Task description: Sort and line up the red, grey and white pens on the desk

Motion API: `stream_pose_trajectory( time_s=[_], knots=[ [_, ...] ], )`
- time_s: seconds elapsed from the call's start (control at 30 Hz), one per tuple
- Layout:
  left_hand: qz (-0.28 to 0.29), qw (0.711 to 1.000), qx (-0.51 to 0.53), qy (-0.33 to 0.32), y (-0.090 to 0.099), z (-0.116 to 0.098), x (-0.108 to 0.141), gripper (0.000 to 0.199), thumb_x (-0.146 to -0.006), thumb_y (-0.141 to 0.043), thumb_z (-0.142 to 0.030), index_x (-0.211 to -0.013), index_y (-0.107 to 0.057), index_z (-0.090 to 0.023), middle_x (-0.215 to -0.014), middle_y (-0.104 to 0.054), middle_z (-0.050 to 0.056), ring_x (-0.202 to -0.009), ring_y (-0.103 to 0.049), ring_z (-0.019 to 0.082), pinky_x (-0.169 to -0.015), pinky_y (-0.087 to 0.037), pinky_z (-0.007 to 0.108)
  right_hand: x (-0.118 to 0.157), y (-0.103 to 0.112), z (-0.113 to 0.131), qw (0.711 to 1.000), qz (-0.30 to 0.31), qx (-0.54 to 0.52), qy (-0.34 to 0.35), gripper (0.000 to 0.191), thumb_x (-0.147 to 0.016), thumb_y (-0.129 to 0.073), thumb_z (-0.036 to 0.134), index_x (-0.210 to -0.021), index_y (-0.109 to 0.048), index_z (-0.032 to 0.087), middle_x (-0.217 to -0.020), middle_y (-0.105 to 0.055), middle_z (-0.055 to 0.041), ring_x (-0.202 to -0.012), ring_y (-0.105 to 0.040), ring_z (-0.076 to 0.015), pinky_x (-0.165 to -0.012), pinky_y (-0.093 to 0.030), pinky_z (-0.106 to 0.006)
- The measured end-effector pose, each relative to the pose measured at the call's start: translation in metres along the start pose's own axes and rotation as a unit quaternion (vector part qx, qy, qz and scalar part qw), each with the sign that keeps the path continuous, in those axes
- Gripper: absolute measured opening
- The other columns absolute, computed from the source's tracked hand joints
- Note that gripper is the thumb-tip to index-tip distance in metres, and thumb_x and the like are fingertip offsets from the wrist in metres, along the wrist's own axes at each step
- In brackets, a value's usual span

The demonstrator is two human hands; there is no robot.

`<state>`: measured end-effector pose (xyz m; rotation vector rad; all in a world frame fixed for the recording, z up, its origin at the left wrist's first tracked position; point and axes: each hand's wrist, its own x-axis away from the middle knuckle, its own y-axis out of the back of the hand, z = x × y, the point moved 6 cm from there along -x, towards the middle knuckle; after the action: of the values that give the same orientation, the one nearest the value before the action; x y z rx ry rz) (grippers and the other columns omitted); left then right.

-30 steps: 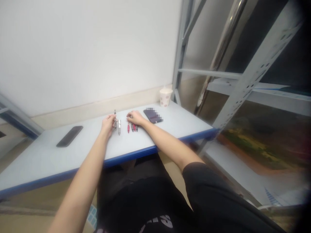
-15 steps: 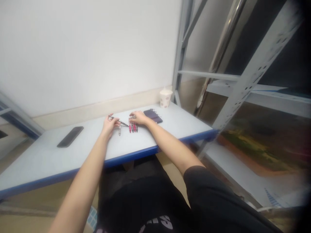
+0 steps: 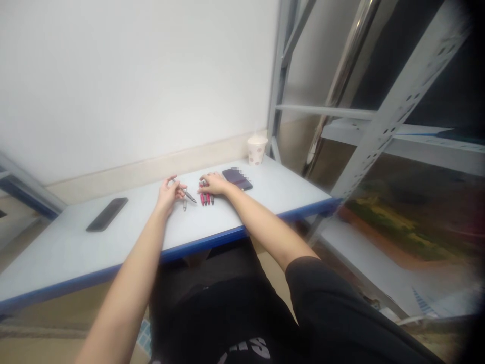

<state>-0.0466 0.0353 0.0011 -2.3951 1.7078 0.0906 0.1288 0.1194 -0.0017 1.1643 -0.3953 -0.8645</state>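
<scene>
The left hand (image 3: 167, 195) is pinching a dark pen (image 3: 188, 195), slanting down rightward, its tip just beside the row of pens (image 3: 208, 199). The nearer right hand (image 3: 213, 183) is curving over that row; I can't tell if it's gripping.

Soft light brightens the wall (image 3: 144, 81); the right edge is dark, blurred

On the table (image 3: 273, 187), the phone (image 3: 106, 215) lies at left. To its right is the lone pen (image 3: 185, 207), then the row of pens (image 3: 205, 200), partly under the right grip (image 3: 212, 183). The tilted pen (image 3: 188, 195) is in the left grip (image 3: 166, 194). Right of the row lies a flat object (image 3: 237, 179); behind this, farther right, stands the cup (image 3: 256, 151).
</scene>
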Motion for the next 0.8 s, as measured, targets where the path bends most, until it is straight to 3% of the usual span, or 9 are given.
stream_pose_trajectory(
  time_s=[0.13, 0.23, 0.33, 0.43, 0.6, 0.7, 0.8],
  knots=[
    [-0.006, 1.0, 0.011, 0.007, 0.001, -0.001, -0.001, 0.018, -0.1, -0.054, -0.016, -0.118, -0.051, -0.016, -0.07, -0.073, 0.003, -0.042, -0.06, 0.012, -0.043, -0.046, 0.02, 0.0, 0.007, 0.007, 0.998, -0.055, -0.02, 0.021, 0.056, -0.093, -0.071, 0.051, -0.138, -0.065, 0.018, -0.14, -0.061, -0.018, -0.135, -0.05, -0.0361, -0.114, -0.037, -0.049],
    [-0.051, 0.997, 0.06, 0.012, 0.006, -0.003, -0.001, 0.004, -0.103, -0.049, -0.017, -0.107, -0.05, -0.018, -0.07, -0.073, 0.004, -0.046, -0.063, 0.011, -0.05, -0.05, 0.02, 0.003, 0.014, 0.021, 0.986, -0.091, -0.122, 0.066, 0.04, -0.102, -0.058, 0.051, -0.112, -0.073, 0.015, -0.115, -0.071, -0.0138, -0.113, -0.064, -0.0258, -0.103, -0.046, -0.038],
    [-0.096, 0.989, 0.115, 0.006, 0.011, -0.004, 0.0, 0.012, -0.103, -0.048, -0.014, -0.093, -0.049, -0.018, -0.073, -0.073, 0.006, -0.056, -0.069, 0.011, -0.065, -0.057, 0.021, 0.009, 0.009, 0.033, 0.956, -0.005, -0.286, 0.073, 0.05, -0.105, -0.048, 0.056, -0.092, -0.068, 0.013, -0.082, -0.07, -0.008, -0.07, -0.065, -0.0154, -0.07, -0.051, -0.026],
    [-0.089, 0.989, 0.116, -0.009, 0.011, -0.004, -0.001, 0.015, -0.101, -0.052, -0.014, -0.086, -0.052, -0.017, -0.076, -0.072, 0.006, -0.064, -0.072, 0.011, -0.074, -0.058, 0.023, 0.015, 0.004, 0.038, 0.925, 0.055, -0.372, 0.052, 0.042, -0.103, -0.057, 0.053, -0.083, -0.059, 0.015, -0.064, -0.062, -0.0021, -0.051, -0.056, -0.0111, -0.051, -0.044, -0.022],
    [-0.081, 0.991, -0.08, -0.07, 0.016, -0.005, -0.004, 0.021, -0.089, -0.072, -0.033, -0.085, -0.061, -0.016, -0.077, -0.07, 0.005, -0.062, -0.066, 0.015, -0.059, -0.051, 0.026, 0.011, 0.009, 0.026, 0.915, 0.001, -0.403, -0.001, 0.051, -0.109, -0.047, 0.045, -0.066, -0.046, 0.018, -0.05, -0.049, 0.0026, -0.043, -0.049, -0.0078, -0.045, -0.039, -0.018],
    [-0.081, 0.95, -0.266, -0.144, 0.017, -0.011, -0.002, 0.025, -0.089, -0.068, -0.04, -0.081, -0.063, -0.018, -0.071, -0.066, 0.002, -0.064, -0.061, 0.017, -0.063, -0.047, 0.028, 0.009, 0.012, 0.022, 0.906, -0.014, -0.422, -0.009, 0.051, -0.11, -0.044, 0.044, -0.067, -0.048, 0.017, -0.05, -0.055, 0.0007, -0.042, -0.048, -0.0075, -0.045, -0.041, -0.018],
    [-0.011, 0.886, -0.425, -0.187, 0.005, -0.01, 0.001, 0.039, -0.1, -0.044, -0.043, -0.075, -0.062, -0.02, -0.07, -0.065, 0.004, -0.072, -0.061, 0.021, -0.073, -0.045, 0.032, 0.011, 0.01, 0.023, 0.908, 0.01, -0.417, -0.02, 0.054, -0.109, -0.046, 0.05, -0.067, -0.051, 0.017, -0.049, -0.059, -0.0025, -0.04, -0.048, -0.0084, -0.044, -0.042, -0.019]
  ],
)
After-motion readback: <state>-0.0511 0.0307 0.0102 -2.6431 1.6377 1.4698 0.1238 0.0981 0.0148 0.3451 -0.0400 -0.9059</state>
